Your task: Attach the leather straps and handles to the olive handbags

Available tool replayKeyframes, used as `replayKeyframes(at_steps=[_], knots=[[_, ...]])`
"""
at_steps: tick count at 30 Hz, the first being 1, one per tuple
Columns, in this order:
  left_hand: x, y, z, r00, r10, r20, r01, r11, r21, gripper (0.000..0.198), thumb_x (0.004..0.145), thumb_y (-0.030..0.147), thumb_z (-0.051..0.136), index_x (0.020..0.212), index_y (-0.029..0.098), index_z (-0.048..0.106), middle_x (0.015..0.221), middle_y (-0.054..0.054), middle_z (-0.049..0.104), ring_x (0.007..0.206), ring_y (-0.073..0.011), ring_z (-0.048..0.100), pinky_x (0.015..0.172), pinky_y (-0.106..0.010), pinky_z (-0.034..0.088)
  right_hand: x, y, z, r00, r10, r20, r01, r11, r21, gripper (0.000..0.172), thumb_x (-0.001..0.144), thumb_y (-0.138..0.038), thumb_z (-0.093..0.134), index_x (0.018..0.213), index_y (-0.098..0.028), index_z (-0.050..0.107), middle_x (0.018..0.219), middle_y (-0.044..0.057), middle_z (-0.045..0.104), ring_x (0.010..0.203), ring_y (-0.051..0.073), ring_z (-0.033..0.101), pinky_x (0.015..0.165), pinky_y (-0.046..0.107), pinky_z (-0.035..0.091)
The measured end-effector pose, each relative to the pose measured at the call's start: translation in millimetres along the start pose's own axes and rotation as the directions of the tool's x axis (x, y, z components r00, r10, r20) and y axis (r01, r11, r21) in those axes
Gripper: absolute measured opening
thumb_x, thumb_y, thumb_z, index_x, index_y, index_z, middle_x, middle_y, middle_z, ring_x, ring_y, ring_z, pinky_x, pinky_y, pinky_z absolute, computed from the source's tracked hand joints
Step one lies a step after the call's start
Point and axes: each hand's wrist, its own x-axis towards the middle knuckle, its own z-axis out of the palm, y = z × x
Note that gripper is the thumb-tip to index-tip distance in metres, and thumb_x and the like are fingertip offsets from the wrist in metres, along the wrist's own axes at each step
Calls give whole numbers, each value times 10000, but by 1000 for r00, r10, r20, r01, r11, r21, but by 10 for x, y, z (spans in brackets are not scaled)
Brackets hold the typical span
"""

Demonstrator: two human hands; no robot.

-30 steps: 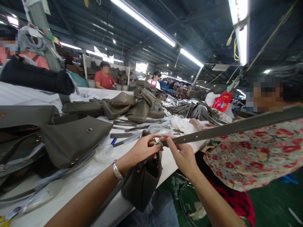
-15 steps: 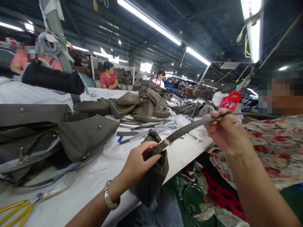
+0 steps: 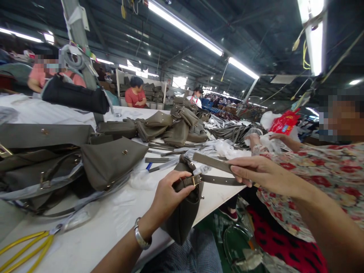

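Note:
My left hand (image 3: 167, 191), with a silver bangle on its wrist, pinches an olive-grey strap beside its gold buckle (image 3: 196, 179). Below that hand hangs a small bag (image 3: 182, 222) of the same colour, at the table's front edge. To the right, my right hand (image 3: 264, 172) grips the long strap (image 3: 212, 162) between thumb and fingers. The strap doubles back there, so its flat free end points left above the buckle. Small holes or studs show along the lower run of the strap.
Larger olive bags (image 3: 113, 163) lie on the white table (image 3: 113, 227) at left, with yellow-handled scissors (image 3: 42, 242) in front. Behind are piled bags (image 3: 176, 129) and loose straps (image 3: 233, 132). A co-worker in a floral top (image 3: 307, 182) sits close at right.
The strap was stretched up and right between my hands. Now my right hand is lower, and the strap's end is folded back leftward. The co-worker's hands have come into view behind it.

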Motion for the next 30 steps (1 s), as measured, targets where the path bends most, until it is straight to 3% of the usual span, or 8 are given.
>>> replayKeyframes(at_steps=[3, 7, 11, 17, 22, 26, 28, 30], knots=[[5, -29, 12, 999, 33, 22, -33, 999, -1, 278, 777, 230, 771, 1051, 237, 718, 974, -18, 676, 924, -182, 610, 842, -291, 462, 38, 42, 36, 1000, 16, -4, -16, 996, -92, 358, 929, -496, 524, 998, -206, 722, 700, 5, 627, 604, 135, 540, 495, 229, 384], [26, -51, 38, 998, 40, 42, -40, 999, 5, 333, 733, 269, 817, 1053, 216, 741, 894, -25, 647, 845, -177, 603, 775, -281, 470, 88, 83, 56, 999, -30, -43, 21, 979, -202, 418, 909, -538, 520, 770, -207, 734, 629, 11, 605, 579, 152, 527, 501, 253, 366], [53, -44, 54, 1000, 22, 12, -21, 999, -31, 317, 764, 290, 793, 1072, 231, 748, 863, -22, 647, 822, -171, 602, 756, -274, 464, 114, 135, 66, 997, -38, -74, 14, 952, -306, 451, 929, -533, 486, 720, -198, 703, 624, 11, 596, 597, 154, 516, 527, 259, 353], [68, -21, 78, 1000, -1, -18, 0, 998, -63, 283, 778, 305, 779, 1052, 237, 755, 847, -14, 646, 796, -161, 599, 731, -264, 461, 142, 153, 78, 998, -27, -51, 11, 956, -294, 411, 928, -501, 490, 781, -193, 718, 678, -2, 641, 648, 154, 544, 561, 255, 367], [72, 9, 124, 1000, 24, 9, -23, 992, -128, 279, 757, 293, 797, 1024, 223, 756, 949, -34, 676, 906, -185, 627, 821, -281, 486, 249, 98, 165, 996, -92, 21, 94, 953, -289, 399, 967, -460, 458, 810, -194, 709, 700, -2, 653, 663, 148, 569, 593, 250, 397], [84, 21, 136, 1000, 11, -13, -12, 995, -99, 260, 756, 270, 793, 1003, 219, 731, 1000, -26, 687, 949, -188, 630, 862, -289, 484, 334, 29, 403, 976, -212, -43, 156, 828, -539, 297, 960, -429, 512, 1062, -215, 689, 965, 46, 719, 831, 204, 646, 709, 300, 445], [93, 23, 124, 1000, -29, 2, 29, 997, -76, 295, 763, 258, 782, 1041, 218, 695, 1035, -22, 689, 971, -193, 630, 880, -298, 480, 355, -35, 533, 950, -306, -58, 189, 715, -673, 425, 896, -455, 622, 1252, -225, 600, 1184, 88, 679, 974, 258, 648, 782, 348, 459], [91, 21, 100, 996, -70, 50, 75, 993, -89, 326, 768, 276, 772, 1064, 209, 652, 1038, -25, 691, 954, -197, 638, 851, -299, 495, 373, -108, 631, 933, -359, 13, 245, 609, -754, 506, 846, -428, 699, 1290, -222, 568, 1211, 101, 672, 1019, 278, 644, 809, 369, 463]])
